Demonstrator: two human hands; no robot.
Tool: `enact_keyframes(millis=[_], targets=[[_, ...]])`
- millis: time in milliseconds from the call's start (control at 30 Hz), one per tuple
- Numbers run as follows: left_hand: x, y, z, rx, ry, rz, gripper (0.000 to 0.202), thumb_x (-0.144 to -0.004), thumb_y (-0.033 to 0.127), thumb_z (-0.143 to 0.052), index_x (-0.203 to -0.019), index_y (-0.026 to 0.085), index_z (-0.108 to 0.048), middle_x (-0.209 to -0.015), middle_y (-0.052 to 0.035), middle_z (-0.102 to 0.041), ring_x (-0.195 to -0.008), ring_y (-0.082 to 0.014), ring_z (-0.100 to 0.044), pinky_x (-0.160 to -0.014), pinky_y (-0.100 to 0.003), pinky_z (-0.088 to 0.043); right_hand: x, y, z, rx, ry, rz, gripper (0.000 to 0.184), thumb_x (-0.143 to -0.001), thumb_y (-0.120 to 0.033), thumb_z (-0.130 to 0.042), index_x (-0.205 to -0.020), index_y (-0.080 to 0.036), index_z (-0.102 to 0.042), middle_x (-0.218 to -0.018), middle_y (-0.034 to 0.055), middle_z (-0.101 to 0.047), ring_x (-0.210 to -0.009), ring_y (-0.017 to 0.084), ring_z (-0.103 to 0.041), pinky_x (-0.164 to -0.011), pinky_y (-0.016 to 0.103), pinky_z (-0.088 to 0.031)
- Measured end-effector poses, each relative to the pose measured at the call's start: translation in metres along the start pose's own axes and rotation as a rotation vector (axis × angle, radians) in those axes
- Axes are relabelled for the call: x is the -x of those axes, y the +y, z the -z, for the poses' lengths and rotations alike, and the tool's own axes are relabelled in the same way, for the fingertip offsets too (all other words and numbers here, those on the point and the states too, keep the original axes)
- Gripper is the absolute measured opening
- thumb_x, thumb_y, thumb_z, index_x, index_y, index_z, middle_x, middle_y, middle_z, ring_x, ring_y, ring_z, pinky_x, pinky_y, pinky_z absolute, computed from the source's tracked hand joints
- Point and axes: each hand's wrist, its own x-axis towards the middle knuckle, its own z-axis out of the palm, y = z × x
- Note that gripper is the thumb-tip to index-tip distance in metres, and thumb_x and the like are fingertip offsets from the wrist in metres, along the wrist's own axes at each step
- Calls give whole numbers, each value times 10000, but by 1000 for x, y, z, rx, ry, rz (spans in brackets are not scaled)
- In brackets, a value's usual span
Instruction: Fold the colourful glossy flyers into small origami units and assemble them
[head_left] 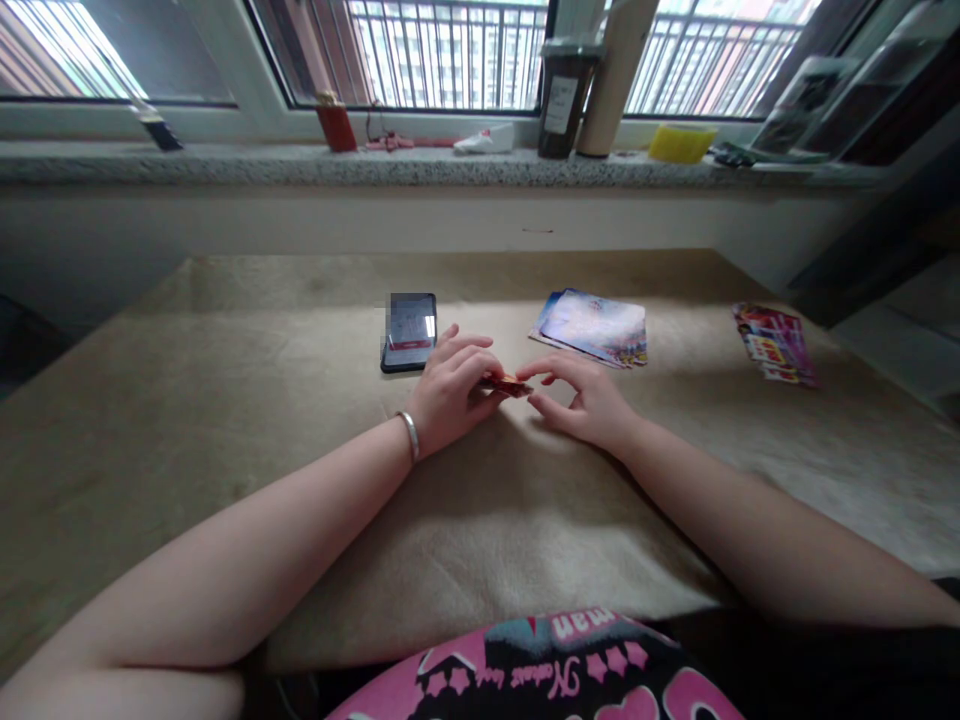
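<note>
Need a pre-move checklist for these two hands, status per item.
1. Left hand has a grip on the thin reddish-orange piece: ok, pinched between thumb and fingers.
2. Right hand has a grip on it too: cannot tell; thumb and fingertips are at its edge, contact unclear.
3. Black rectangular smartphone free of the left hand: cannot tell; fingers are right beside it.
4. Stack of pale blue-violet printed sheets squared up: not ok, lower ones stick out.
5. Overlapping pink, red and yellow printed pieces away from both hands: ok, far right.
6. Silver metal bangle off the piece: ok, on the left wrist.
</note>
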Motion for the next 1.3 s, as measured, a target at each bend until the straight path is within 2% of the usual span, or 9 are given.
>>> enact_keyframes(millis=[100, 300, 433, 533, 667, 767, 1000, 1167, 1300], targets=[[0, -1, 0, 87, 45, -3, 137, -842, 335, -588, -830, 208, -537, -909, -20, -666, -1065, -184, -571, -1108, -490, -273, -1, 2, -4, 15, 15, 7, 205, -775, -304, -654, -967, -238, -630, -950, 40, -681, -874, 180, -603, -708, 315, -504], [1, -4, 0, 107, 34, -33, 170, -852, 384, -572, -847, 215, -552, -947, -27, -668, -1069, -183, -563, -1093, -461, -293, -2, 3, -9, 25, 110, 18, 81, -835, -275, -592, -889, -242, -643, -947, 44, -681, -874, 164, -618, -693, 299, -514], [1, -1, 2, 61, 50, -36, 179, -853, 388, -566, -936, 231, -590, -1029, -36, -667, -1107, -195, -540, -1091, -457, -290, -1, 2, -6, 138, 237, 13, 103, -839, -239, -576, -904, -256, -654, -992, 43, -670, -943, 173, -619, -802, 334, -524], [1, 2, 4, 65, 105, -63, 164, -848, 375, -585, -947, 245, -603, -1024, -21, -673, -1076, -183, -557, -1074, -433, -318, 0, 1, -2, 270, 306, 28, 123, -828, -205, -578, -903, -266, -655, -1044, 43, -663, -1000, 193, -611, -882, 379, -504], [0, 3, 5, 79, 153, -104, 74, -852, 319, -600, -864, 251, -624, -947, 9, -691, -984, -157, -588, -954, -360, -419, 0, 0, 0, 374, 298, 63, 125, -836, -200, -574, -907, -267, -653, -1066, 38, -668, -1009, 203, -607, -890, 384, -489], [0, 3, 5, 88, 167, -89, 65, -861, 290, -595, -846, 237, -630, -920, 5, -698, -949, -152, -601, -887, -336, -442, -1, 1, -1, 339, 292, 87, 120, -835, -204, -583, -922, -260, -644, -1037, 39, -678, -992, 201, -606, -883, 383, -483], [0, 1, 5, 80, 149, -7, 128, -877, 325, -576, -851, 212, -628, -903, -12, -701, -871, -149, -618, -840, -331, -447, -1, 4, 2, 200, 241, 129, 87, -858, -256, -581, -926, -270, -634, -1019, 28, -695, -1012, 198, -603, -919, 404, -456], [2, -1, 2, 121, 211, -52, 137, -854, 272, -614, -976, 209, -611, -977, -32, -669, -913, -149, -604, -831, -317, -470, 0, 4, 4, 213, 231, 116, 108, -860, -264, -580, -943, -263, -650, -1009, 35, -699, -1019, 204, -597, -940, 405, -450], [3, -4, 0, 179, 224, -87, 95, -841, 230, -634, -932, 212, -616, -967, -20, -649, -893, -132, -603, -826, -298, -487, -1, 5, 4, 269, 241, 193, 92, -832, -266, -623, -911, -255, -667, -953, 33, -715, -982, 211, -602, -910, 405, -476]])
